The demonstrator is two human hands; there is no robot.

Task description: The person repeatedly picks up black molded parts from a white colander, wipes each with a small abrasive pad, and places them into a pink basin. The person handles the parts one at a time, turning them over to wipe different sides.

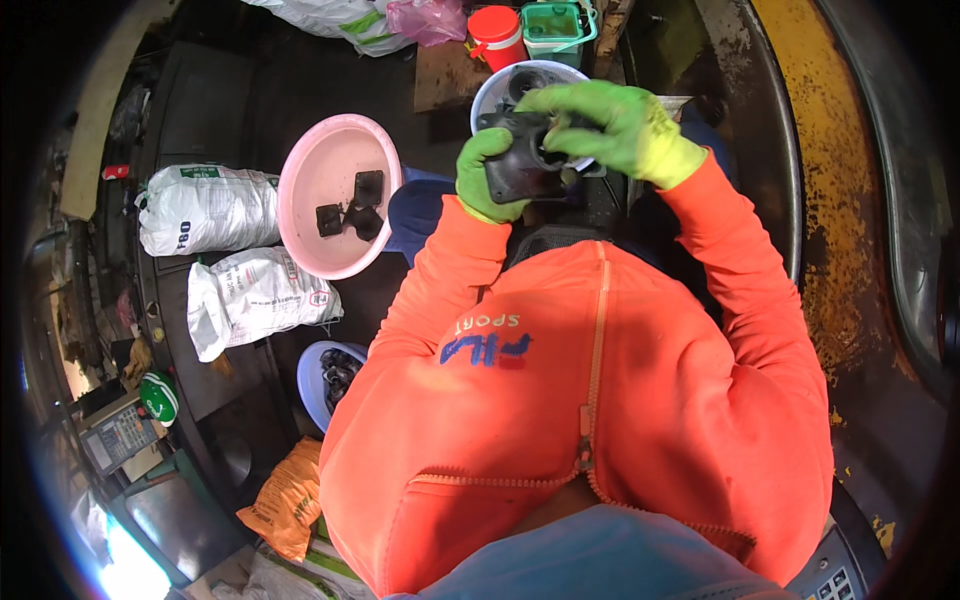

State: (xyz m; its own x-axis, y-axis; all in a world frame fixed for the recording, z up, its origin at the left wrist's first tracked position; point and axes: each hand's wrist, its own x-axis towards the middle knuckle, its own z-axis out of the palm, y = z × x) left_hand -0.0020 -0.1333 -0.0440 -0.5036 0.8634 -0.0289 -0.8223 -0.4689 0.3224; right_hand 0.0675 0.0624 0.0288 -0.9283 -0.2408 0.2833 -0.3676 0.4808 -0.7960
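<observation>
My left hand [484,172], in a green glove, is closed round the side of a black moulded part [520,168] with a flat, squarish flange and a round opening. The part is held up in front of my body. At its opening, the bent fingers of my right hand [622,128], gloved in the same green, pinch the rim; any small scrap between them is too blurred to make out. Behind the part stands a pale blue basin [479,104] with more black parts [524,82] in it, partly covered by my right glove.
To the left, a pink basin [296,212] holds several black square-flanged pieces [367,190]. White sacks [212,212] lie beyond it. A smaller blue basin [308,380] of black parts and an orange bag [290,495] are nearer. A red jug [496,38] and green container [553,28] stand far ahead; rusty yellow machinery [820,150] is right.
</observation>
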